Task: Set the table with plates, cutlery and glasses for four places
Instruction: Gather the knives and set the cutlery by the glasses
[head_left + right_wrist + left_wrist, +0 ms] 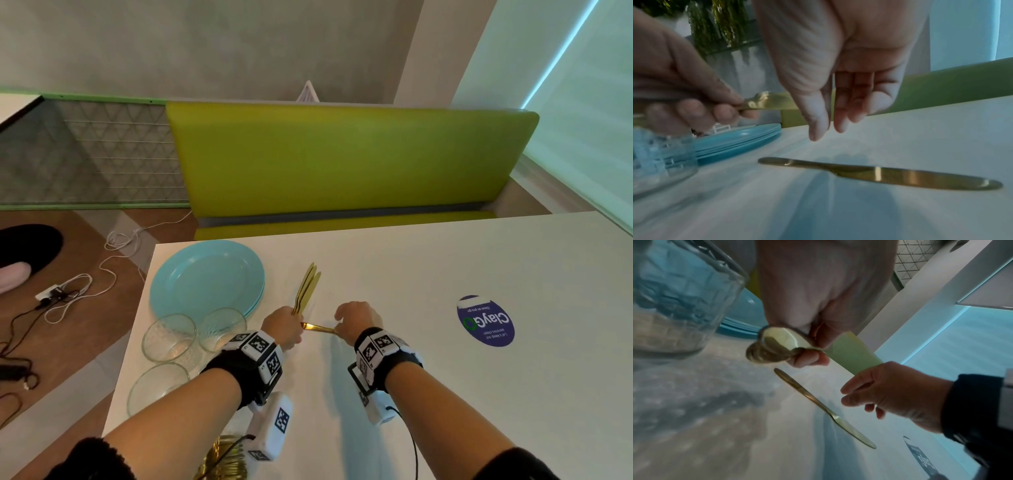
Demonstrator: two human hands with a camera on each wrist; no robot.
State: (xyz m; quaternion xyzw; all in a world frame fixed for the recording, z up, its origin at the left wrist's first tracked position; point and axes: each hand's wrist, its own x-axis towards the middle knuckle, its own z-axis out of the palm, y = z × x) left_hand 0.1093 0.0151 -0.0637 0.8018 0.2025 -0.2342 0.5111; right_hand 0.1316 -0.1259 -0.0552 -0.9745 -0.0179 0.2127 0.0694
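Three glasses and stacked blue plates crowd our white table's left corner, green bench beyond. Our left hand clutches gold knives; our right hand hangs slack above one knife lying flat.

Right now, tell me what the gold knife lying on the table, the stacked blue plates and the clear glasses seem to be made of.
Gold knife lying on the table: apparently metal with a brushed gold finish; it shows sharp light streaks.
Stacked turquoise-blue plates: glossy, opaque; ceramic or melamine, the look leaves it open.
Clear textured glasses: seemingly glass, transparent with a dimpled pattern; clear plastic cannot be ruled out.
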